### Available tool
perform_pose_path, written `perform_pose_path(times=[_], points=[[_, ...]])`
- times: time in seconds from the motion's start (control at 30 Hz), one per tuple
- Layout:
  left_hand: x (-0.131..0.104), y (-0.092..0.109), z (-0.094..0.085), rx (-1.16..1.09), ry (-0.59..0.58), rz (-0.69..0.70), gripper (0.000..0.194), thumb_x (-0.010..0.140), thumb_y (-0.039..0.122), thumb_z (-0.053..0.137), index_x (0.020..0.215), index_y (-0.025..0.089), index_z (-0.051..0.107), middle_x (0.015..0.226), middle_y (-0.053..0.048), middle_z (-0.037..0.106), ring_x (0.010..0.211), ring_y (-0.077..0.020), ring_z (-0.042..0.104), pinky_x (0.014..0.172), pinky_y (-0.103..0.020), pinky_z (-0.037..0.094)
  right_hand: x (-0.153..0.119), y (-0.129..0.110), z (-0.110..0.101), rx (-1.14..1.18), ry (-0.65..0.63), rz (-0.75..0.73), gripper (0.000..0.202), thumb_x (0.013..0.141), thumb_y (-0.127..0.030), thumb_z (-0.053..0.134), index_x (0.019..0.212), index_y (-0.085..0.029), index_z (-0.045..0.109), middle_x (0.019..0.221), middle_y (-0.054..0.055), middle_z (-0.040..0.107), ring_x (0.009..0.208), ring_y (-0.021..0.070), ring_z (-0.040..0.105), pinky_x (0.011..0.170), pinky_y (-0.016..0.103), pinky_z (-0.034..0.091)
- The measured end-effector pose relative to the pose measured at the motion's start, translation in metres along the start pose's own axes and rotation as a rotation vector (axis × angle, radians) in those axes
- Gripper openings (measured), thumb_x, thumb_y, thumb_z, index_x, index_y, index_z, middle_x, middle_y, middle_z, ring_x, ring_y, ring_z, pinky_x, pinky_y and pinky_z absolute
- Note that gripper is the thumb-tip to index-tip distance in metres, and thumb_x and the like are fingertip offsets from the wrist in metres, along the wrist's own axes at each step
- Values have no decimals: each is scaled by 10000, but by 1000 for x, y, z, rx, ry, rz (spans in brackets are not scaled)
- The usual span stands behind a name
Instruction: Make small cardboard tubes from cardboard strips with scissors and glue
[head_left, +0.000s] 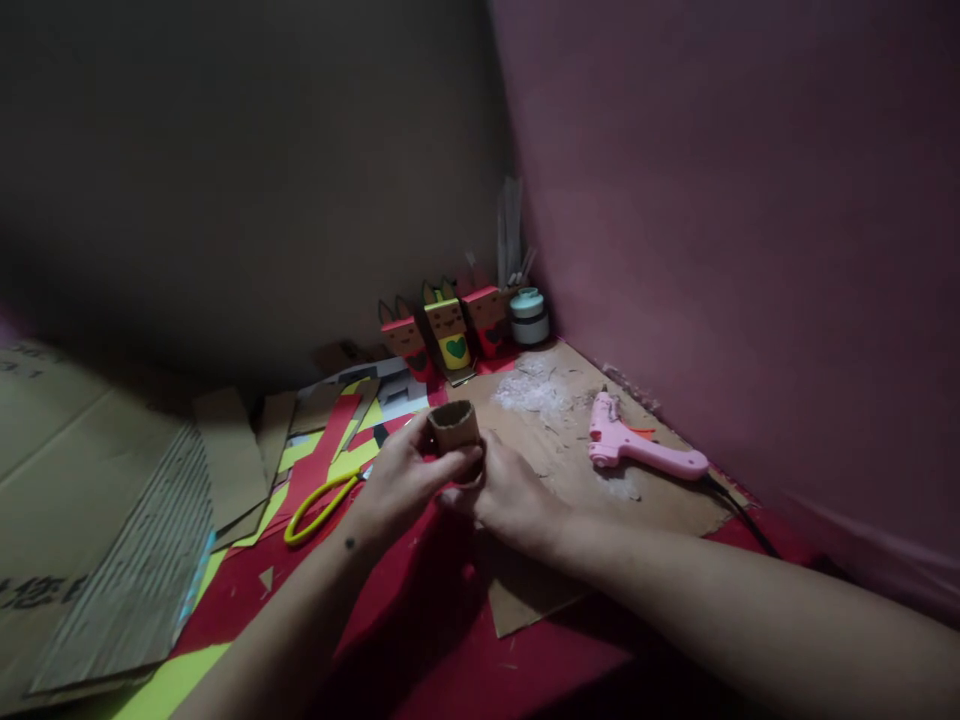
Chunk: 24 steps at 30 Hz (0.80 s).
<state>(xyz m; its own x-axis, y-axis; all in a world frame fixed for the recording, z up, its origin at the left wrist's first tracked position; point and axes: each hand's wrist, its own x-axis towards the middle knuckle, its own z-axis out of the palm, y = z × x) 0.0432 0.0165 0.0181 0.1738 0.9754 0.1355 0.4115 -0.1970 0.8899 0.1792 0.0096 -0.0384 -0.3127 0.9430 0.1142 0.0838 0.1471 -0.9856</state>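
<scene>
Bare forearms [675, 583] lead to the left hand [407, 467] and right hand [517, 497], which together grasp an open-ended cardboard tube [460, 436] above the red-covered desk [427, 660]. Too hard a squeeze could buckle its wall; a snagged cord [750, 522] could drag the pink glue gun [611, 442].

Reads 您 on cardboard sheet [75, 480], lower left of frame, beside partial characters; higher up, shows blurred marks [22, 366] resembling 31.

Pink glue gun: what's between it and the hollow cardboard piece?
Head view: from the hollow cardboard piece, part of the right hand, then brown board up to the glue gun; a whitish patch lies farther back.
</scene>
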Motion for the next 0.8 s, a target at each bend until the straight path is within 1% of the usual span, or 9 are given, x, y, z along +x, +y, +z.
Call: perform_pose_path(times=[0.07, 0.17, 0.27, 0.4, 0.53, 0.6, 0.67, 0.73, 0.8], points=[[24, 1, 2, -86, 32, 43, 308, 639, 237, 740, 907, 166, 606, 777, -7, 640, 691, -171, 592, 671, -315, 469, 4, 0, 1, 18, 83, 29, 395, 720, -257, 708, 1055, -185, 512, 926, 59, 651, 861, 226, 618, 762, 352, 464], [65, -7, 6, -214, 125, 139, 340, 569, 190, 720, 878, 164, 580, 736, 19, 612, 652, -148, 566, 640, -298, 457, 9, 1, 3, 21, 182, 68, 226, 784, -224, 618, 989, -172, 541, 849, 53, 636, 806, 197, 599, 746, 334, 450], [100, -22, 15, -219, 122, 154, 361, 568, 190, 706, 899, 169, 564, 745, 24, 604, 680, -153, 580, 676, -312, 474, 11, 2, 5, -13, 171, 87, 104, 805, -188, 558, 907, -172, 566, 740, 26, 589, 692, 168, 554, 677, 313, 428], [123, -46, 24, -195, 111, 113, 382, 556, 204, 735, 896, 163, 568, 796, 4, 619, 759, -178, 607, 751, -338, 483, 7, 3, 6, -83, 115, 12, 116, 793, -169, 540, 897, -176, 589, 707, 13, 574, 659, 160, 530, 649, 305, 406], [128, -60, 21, -172, 83, 54, 499, 527, 194, 771, 985, 162, 575, 924, -46, 646, 902, -225, 625, 839, -370, 475, 5, 4, 7, -79, 107, 1, 130, 787, -147, 518, 886, -177, 597, 683, 4, 561, 640, 153, 518, 633, 296, 403], [126, -63, 16, -169, 76, 44, 602, 518, 205, 782, 1074, 176, 556, 1065, -81, 639, 999, -234, 612, 882, -367, 464, 6, 5, 6, -64, 100, 13, 147, 777, -129, 517, 892, -173, 597, 679, 4, 560, 632, 152, 523, 622, 292, 408], [117, -65, 8, -150, 90, 26, 634, 527, 233, 779, 1114, 184, 543, 1129, -91, 623, 1043, -227, 596, 894, -354, 459, 7, 6, 5, -34, 88, 5, 143, 767, -125, 528, 884, -173, 595, 668, -2, 547, 620, 148, 519, 605, 285, 413], [101, -65, -3, -100, 102, -18, 539, 542, 262, 767, 1039, 170, 579, 1025, -78, 647, 968, -223, 612, 842, -349, 475, 6, 7, 4, 50, 67, -2, 92, 773, -151, 538, 849, -179, 583, 642, -18, 521, 582, 136, 500, 569, 272, 414], [76, -65, -16, -36, 91, -77, 381, 569, 295, 749, 904, 161, 627, 858, -50, 661, 833, -217, 626, 755, -345, 488, 5, 7, 3, 190, 15, 28, 30, 802, -207, 526, 799, -191, 552, 613, -34, 507, 520, 118, 484, 518, 258, 406]])
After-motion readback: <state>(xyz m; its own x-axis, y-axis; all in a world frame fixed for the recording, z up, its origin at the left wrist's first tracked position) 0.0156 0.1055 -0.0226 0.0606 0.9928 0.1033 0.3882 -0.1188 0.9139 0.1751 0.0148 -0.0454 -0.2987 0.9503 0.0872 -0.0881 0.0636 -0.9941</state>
